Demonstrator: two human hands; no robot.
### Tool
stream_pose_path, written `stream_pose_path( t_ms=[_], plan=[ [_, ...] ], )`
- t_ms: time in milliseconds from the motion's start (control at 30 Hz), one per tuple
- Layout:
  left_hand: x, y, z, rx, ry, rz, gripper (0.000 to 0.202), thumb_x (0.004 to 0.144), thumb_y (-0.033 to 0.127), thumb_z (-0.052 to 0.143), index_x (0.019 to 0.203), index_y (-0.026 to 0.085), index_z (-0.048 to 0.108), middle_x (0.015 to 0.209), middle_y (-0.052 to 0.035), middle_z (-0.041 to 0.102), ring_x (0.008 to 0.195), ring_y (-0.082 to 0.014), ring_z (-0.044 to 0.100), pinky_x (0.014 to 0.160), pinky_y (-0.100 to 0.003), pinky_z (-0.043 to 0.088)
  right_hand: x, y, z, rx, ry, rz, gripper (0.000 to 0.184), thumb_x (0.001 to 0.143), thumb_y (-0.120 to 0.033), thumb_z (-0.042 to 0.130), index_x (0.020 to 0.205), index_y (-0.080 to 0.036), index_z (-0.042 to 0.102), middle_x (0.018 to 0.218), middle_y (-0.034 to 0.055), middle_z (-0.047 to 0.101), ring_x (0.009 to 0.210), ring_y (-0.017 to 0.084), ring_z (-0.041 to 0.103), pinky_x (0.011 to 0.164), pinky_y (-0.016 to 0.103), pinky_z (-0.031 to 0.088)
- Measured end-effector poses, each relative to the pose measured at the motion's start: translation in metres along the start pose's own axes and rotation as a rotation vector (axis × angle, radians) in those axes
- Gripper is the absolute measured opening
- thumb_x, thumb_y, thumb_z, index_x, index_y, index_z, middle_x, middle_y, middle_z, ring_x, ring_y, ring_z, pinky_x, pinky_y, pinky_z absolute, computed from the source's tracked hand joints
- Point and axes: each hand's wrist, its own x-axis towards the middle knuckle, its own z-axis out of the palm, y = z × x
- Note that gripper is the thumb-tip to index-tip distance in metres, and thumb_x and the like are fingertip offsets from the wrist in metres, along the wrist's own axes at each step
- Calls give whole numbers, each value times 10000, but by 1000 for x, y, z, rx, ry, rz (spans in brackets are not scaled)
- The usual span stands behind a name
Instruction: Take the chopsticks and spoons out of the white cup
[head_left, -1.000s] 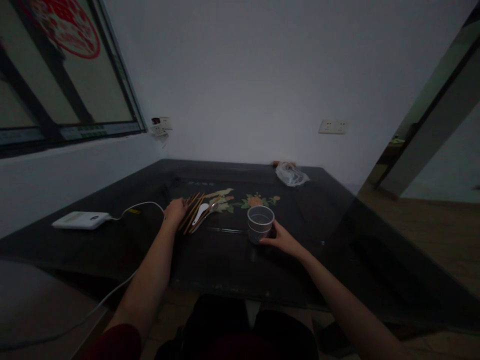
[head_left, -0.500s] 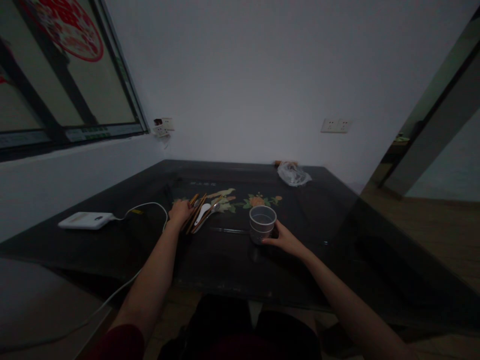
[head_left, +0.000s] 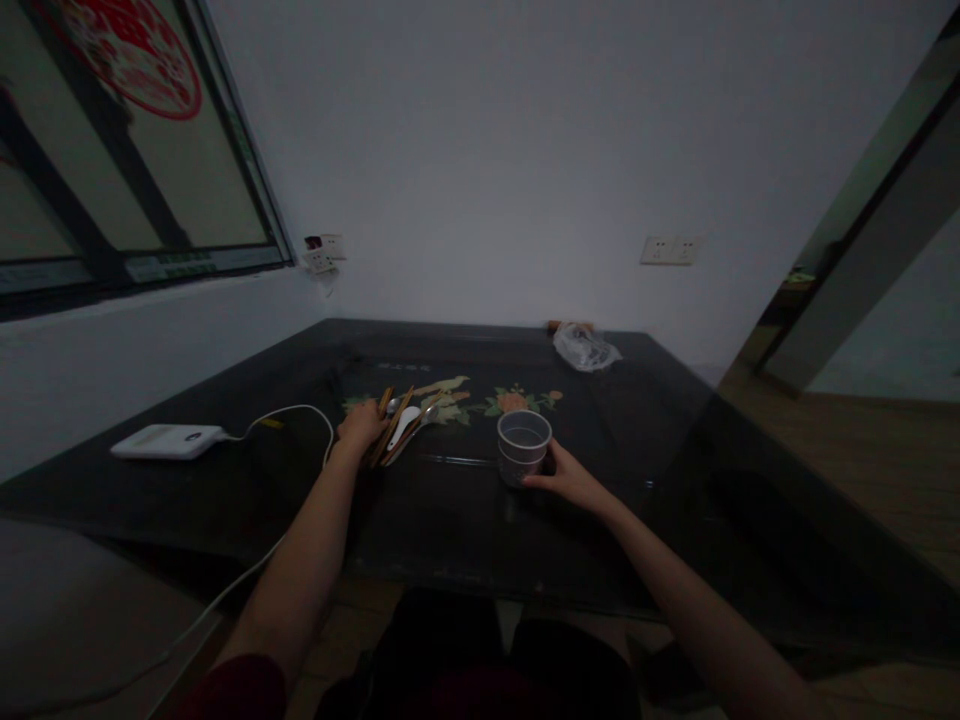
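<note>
A clear plastic cup [head_left: 523, 446] stands upright on the dark glass table [head_left: 450, 520], and my right hand [head_left: 564, 477] is wrapped round its lower right side. My left hand [head_left: 358, 428] is closed on a bundle of brown chopsticks [head_left: 389, 424] that lies slanted on the table. A white spoon [head_left: 402, 425] and a metal spoon [head_left: 426, 413] lie just right of the chopsticks, touching the bundle. The room is dim, so my fingertips are hard to make out.
A white flat device [head_left: 165, 441] with a white cable [head_left: 296, 412] lies at the table's left. A crumpled clear plastic bag [head_left: 583, 349] sits at the far edge by the wall. A window is at upper left; wall sockets [head_left: 670, 250] are behind.
My left hand has drawn the chopsticks together and closed on them. My right hand stays on the cup. The view has shifted slightly.
</note>
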Motion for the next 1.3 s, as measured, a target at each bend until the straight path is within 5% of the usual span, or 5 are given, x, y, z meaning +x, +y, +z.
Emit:
stream_pose_path(
  t_ms=[467, 700, 867, 1000, 1300],
  plan=[
    [-3, 7, 1, -27, -42, 54, 420, 793, 490, 517, 1077, 182, 539, 1143, -154, 593, 1040, -296, 583, 806, -354, 466, -1, -3, 1, -29, 5, 0, 823, 614, -303, 801, 1330, -204, 408, 1357, 120, 485, 1270, 271, 439, 1099, 442, 292],
    [-18, 40, -11, -349, 236, 289, 352, 851, 401, 475, 1078, 143, 556, 1100, -142, 597, 1019, -258, 578, 858, -370, 455, 0, 5, 1, -23, 9, -19, 846, 613, -318, 803, 1341, -185, 393, 1364, 130, 478, 1273, 263, 438, 1097, 431, 293],
    [-65, 103, -5, -818, -245, 790, 369, 801, 383, 588, 1106, 176, 566, 1170, -106, 592, 1037, -211, 578, 891, -361, 462, 0, 5, 3, -28, 35, -23, 879, 603, -334, 805, 1359, -193, 380, 1372, 130, 473, 1287, 270, 425, 1096, 432, 296],
    [-109, 138, 10, -975, -548, 894, 694, 665, 312, 753, 1281, 176, 464, 1299, -148, 524, 1148, -259, 538, 959, -413, 431, -1, 5, 4, -27, 46, -36, 877, 605, -334, 804, 1355, -183, 376, 1361, 139, 483, 1277, 273, 437, 1087, 431, 315],
    [-133, 157, 39, -1168, -429, 808, 890, 578, 281, 820, 1345, 164, 385, 1311, -169, 519, 1206, -290, 502, 1046, -467, 353, -1, 8, 5, -118, 30, -71, 910, 597, -307, 807, 1365, -165, 338, 1357, 164, 475, 1271, 285, 441, 1088, 455, 309]
  ],
)
